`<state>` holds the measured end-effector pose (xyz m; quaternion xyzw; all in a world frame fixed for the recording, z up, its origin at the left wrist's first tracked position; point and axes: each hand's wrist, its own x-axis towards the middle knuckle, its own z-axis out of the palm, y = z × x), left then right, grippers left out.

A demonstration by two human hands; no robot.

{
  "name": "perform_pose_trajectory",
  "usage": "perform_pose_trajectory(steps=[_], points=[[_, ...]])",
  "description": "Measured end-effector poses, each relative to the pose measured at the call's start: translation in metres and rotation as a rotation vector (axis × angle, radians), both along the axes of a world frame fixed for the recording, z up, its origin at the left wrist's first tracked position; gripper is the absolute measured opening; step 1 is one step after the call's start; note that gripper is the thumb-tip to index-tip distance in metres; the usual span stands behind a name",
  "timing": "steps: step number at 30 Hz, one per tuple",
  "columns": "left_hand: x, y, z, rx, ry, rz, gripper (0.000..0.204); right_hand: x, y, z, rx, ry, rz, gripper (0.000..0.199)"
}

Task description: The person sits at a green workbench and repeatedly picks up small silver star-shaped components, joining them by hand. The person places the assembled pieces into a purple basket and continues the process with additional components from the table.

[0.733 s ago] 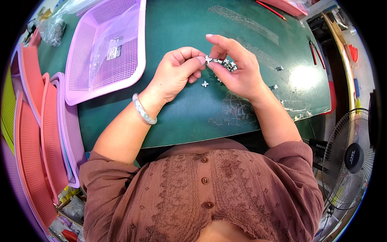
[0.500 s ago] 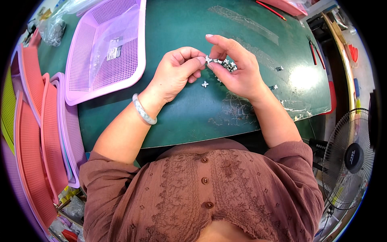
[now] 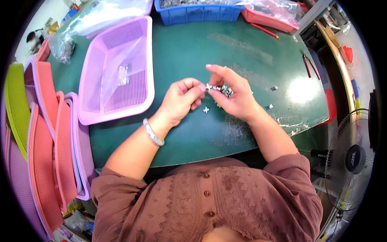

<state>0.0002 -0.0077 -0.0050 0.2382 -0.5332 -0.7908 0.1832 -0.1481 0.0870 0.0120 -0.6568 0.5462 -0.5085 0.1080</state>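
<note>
Between the thumb and forefinger of my left hand (image 3: 181,99) is a small silvery cross-shaped piece (image 3: 208,87). That hand is closed in a pinch, and a pale bangle (image 3: 152,132) circles its wrist. My right hand (image 3: 234,92) is close beside it, thumb and forefinger spread apart. A cluster of similar small metal pieces (image 3: 226,92) shows between its thumb and fingers, partly hidden by the hand. Its thumb tip is near the pinched piece; contact cannot be made out. One loose cross-shaped piece (image 3: 206,109) lies on the green table (image 3: 181,141) just below my hands.
A lilac perforated basket (image 3: 150,80) holding a clear bag stands left. Beyond are a blue bin (image 3: 197,14) and a pink tray (image 3: 270,21). Red-handled pliers (image 3: 309,66) and a red pencil (image 3: 264,30) lie right. Stacked baskets (image 3: 44,157) flank the left, a fan (image 3: 346,161) the right.
The view has tilted up, so the scene sits lower and the blue bin shows at the far edge. Both hands keep nearly the same pose around the small pieces.
</note>
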Motion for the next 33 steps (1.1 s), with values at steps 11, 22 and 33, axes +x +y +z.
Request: perform_pose_trajectory(steps=[11,22,33], points=[[0.000,-0.003,-0.002,0.052,-0.014,0.028,0.018,-0.031,-0.024,-0.007,0.305,-0.493,-0.073,0.038],[-0.004,-0.004,-0.002,-0.007,-0.031,0.001,0.019,-0.131,-0.099,0.016,0.263,0.012,-0.325,0.035],[-0.003,-0.005,-0.009,0.006,-0.014,-0.019,0.016,-0.159,-0.042,0.027,0.554,0.327,-0.391,0.039]])
